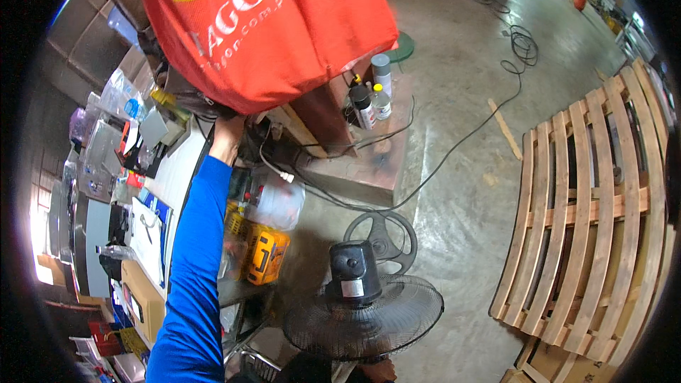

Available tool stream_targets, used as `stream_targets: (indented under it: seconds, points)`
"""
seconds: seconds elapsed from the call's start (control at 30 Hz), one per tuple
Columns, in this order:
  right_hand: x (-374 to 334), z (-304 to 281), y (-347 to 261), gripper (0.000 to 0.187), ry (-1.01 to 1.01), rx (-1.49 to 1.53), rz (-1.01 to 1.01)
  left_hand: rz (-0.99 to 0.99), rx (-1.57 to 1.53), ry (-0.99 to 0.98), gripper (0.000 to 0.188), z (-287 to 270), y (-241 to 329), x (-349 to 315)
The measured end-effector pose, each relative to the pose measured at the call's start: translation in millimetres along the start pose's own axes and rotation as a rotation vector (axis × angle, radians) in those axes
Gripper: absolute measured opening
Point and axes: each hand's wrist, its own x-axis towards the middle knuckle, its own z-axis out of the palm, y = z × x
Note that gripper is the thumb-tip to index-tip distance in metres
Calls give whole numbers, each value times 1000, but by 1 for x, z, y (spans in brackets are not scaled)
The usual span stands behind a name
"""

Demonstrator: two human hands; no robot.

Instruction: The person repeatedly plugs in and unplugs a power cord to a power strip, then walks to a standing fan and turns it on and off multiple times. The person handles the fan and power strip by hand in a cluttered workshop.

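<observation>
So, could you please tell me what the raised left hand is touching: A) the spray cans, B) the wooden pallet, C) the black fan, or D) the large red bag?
D: the left hand, at the end of the blue sleeve, reaches up against the underside of the large red bag.

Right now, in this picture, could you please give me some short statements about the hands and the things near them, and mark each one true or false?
1. The left hand reaches up to the red bag. True.
2. The arm of that hand wears a green sleeve. False: the sleeve is blue.
3. A black fan stands on the concrete floor below. True.
4. The wooden pallet lies to the person's left. False: it is on the right side.
5. Spray cans stand on the brown platform under the bag. True.
6. The right hand holds the fan. False: only a little of a hand shows at the lower edge, and its grip cannot be told.
</observation>
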Motion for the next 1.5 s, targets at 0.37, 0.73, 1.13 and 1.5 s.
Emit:
stream_targets:
  seconds: [0.37, 0.73, 1.13, 1.5]
  points:
    - [-57, -55, -19, 62, -10, 336, -252, -189, -5, -51, 23, 2, 19, -5]
    - [-48, -27, -14, 51, -19, 187, -194, -127, 96, -111, 20, -2, 23, -10]
    - [-18, -4, -24, 57, 2, 57, -180, -440, 5, -195, 34, -55, 0, -73]
    - [-3, 19, -28, 62, 19, 0, -197, -500, -48, -369, 14, -6, -27, -39]
